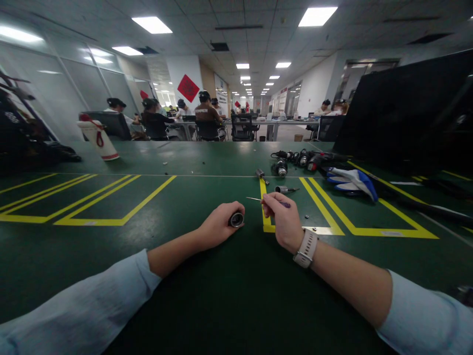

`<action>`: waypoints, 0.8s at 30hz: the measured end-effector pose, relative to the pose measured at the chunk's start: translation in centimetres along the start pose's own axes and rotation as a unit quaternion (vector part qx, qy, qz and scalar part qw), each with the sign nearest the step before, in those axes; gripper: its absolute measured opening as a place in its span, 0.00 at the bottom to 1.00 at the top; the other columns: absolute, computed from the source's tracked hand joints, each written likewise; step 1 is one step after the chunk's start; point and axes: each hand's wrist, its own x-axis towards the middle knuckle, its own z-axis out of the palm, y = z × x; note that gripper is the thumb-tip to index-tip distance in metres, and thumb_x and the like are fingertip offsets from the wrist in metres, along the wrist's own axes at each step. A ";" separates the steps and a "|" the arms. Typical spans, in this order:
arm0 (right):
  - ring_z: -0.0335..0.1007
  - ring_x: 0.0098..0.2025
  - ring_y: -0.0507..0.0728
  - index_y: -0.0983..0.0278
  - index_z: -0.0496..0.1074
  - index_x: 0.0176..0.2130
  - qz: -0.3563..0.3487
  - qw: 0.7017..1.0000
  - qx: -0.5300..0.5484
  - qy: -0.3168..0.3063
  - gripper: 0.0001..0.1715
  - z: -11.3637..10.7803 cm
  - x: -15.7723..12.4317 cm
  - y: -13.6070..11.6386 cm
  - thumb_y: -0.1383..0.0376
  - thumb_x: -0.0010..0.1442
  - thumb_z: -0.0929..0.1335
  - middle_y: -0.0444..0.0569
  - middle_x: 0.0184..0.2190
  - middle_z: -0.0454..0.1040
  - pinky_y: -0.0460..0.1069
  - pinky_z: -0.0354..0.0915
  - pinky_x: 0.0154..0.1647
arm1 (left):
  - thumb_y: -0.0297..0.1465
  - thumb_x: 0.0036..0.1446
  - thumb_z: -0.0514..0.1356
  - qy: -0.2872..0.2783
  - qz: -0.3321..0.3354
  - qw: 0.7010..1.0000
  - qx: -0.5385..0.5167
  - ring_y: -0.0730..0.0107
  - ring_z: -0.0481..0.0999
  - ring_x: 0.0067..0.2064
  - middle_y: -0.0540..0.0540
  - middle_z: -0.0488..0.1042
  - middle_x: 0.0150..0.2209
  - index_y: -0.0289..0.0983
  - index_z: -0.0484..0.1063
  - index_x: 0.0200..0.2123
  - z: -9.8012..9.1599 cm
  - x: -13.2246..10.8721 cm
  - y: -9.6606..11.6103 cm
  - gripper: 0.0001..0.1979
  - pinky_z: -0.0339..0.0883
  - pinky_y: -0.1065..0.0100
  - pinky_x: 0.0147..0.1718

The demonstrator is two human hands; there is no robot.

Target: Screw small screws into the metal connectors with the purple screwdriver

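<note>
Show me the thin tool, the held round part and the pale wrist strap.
Thin tool (pixel 285 204): head view, on its handle.
Round part (pixel 236 220): head view, on its open end.
Pale wrist strap (pixel 306 248): head view, on its middle.

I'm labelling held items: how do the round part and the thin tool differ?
The round part is thick and dark; the thin tool has a slender, pale shaft. The round part's ring end faces the camera; the thin tool's tip points left. Both are hand-held.
</note>
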 end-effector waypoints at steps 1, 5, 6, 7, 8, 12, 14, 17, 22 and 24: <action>0.57 0.22 0.48 0.65 0.68 0.23 0.003 1.000 -0.018 -0.005 0.11 0.0 0.0 0.1 0.61 0.52 0.67 0.39 0.18 0.63 0.45 0.55 0.24 | 0.25 0.51 0.56 -0.002 0.018 0.999 0.026 0.68 0.67 0.36 0.49 0.69 0.34 0.37 0.63 0.34 -0.1 0.0 0.1 0.06 0.61 0.65 0.37; 0.59 0.23 0.50 0.65 0.68 0.24 0.017 0.997 -0.074 -0.032 0.11 0.0 0.0 0.5 0.60 0.52 0.66 0.41 0.19 0.64 0.46 0.56 0.26 | 0.18 0.48 0.53 -0.029 0.103 0.986 0.129 0.66 0.66 0.38 0.46 0.70 0.35 0.36 0.65 0.34 -0.5 0.0 1.0 0.11 0.59 0.63 0.40; 0.59 0.24 0.50 0.65 0.68 0.24 0.018 0.995 -0.084 -0.040 0.12 0.0 0.0 0.6 0.59 0.52 0.66 0.41 0.19 0.64 0.46 0.56 0.26 | 0.17 0.49 0.51 -0.036 0.124 0.980 0.151 0.66 0.66 0.39 0.46 0.70 0.36 0.36 0.66 0.35 -0.7 -0.1 1.2 0.12 0.58 0.62 0.40; 0.59 0.24 0.50 0.64 0.68 0.24 0.020 0.994 -0.092 -0.047 0.12 0.0 0.0 0.7 0.59 0.52 0.66 0.41 0.19 0.64 0.46 0.56 0.26 | 0.16 0.49 0.50 -0.042 0.142 0.974 0.171 0.66 0.66 0.40 0.46 0.70 0.37 0.36 0.67 0.35 -0.7 -0.1 1.4 0.13 0.58 0.62 0.41; 0.59 0.24 0.50 0.64 0.68 0.24 0.026 0.993 -0.099 -0.053 0.12 0.0 -0.1 0.8 0.59 0.53 0.66 0.41 0.19 0.64 0.47 0.56 0.27 | 0.16 0.50 0.49 -0.048 0.158 0.969 0.186 0.65 0.66 0.40 0.46 0.70 0.38 0.36 0.67 0.36 -0.8 -0.2 1.5 0.14 0.58 0.61 0.42; 0.59 0.23 0.50 0.65 0.68 0.24 0.051 0.991 -0.111 -0.055 0.12 0.1 0.0 1.0 0.59 0.52 0.66 0.41 0.19 0.65 0.46 0.55 0.25 | 0.16 0.50 0.50 -0.040 0.159 0.972 0.167 0.66 0.66 0.41 0.46 0.70 0.37 0.36 0.68 0.36 -0.6 -0.2 1.2 0.14 0.58 0.61 0.43; 0.59 0.23 0.50 0.65 0.68 0.24 0.043 0.994 -0.087 -0.048 0.12 0.0 0.0 1.0 0.59 0.53 0.66 0.41 0.19 0.64 0.46 0.56 0.25 | 0.18 0.49 0.52 -0.028 0.130 0.986 0.103 0.67 0.67 0.40 0.46 0.71 0.37 0.36 0.68 0.35 -0.5 -0.1 0.7 0.12 0.59 0.62 0.43; 0.58 0.22 0.49 0.64 0.67 0.27 -0.004 1.000 -0.021 -0.018 0.10 0.0 -0.2 0.8 0.60 0.54 0.65 0.40 0.18 0.62 0.46 0.57 0.26 | 0.22 0.50 0.54 -0.004 0.062 0.998 -0.015 0.69 0.69 0.39 0.47 0.70 0.35 0.36 0.66 0.35 -0.4 0.0 0.0 0.08 0.62 0.65 0.41; 0.62 0.28 0.51 0.63 0.67 0.32 -0.115 0.983 -0.143 -0.016 0.06 0.3 -1.2 -0.1 0.63 0.57 0.63 0.43 0.26 0.66 0.47 0.60 0.30 | 0.25 0.48 0.57 0.074 -0.051 0.991 -0.100 0.69 0.70 0.37 0.49 0.69 0.33 0.36 0.66 0.33 -0.5 0.1 -0.6 0.06 0.64 0.66 0.38; 0.64 0.32 0.52 0.63 0.68 0.36 -0.172 0.959 -0.218 -0.064 0.06 0.7 -2.0 -0.5 0.65 0.59 0.62 0.46 0.31 0.68 0.47 0.61 0.34 | 0.26 0.48 0.58 0.106 -0.074 0.984 -0.120 0.69 0.70 0.36 0.49 0.69 0.32 0.36 0.65 0.32 -0.4 0.1 -0.9 0.06 0.65 0.65 0.38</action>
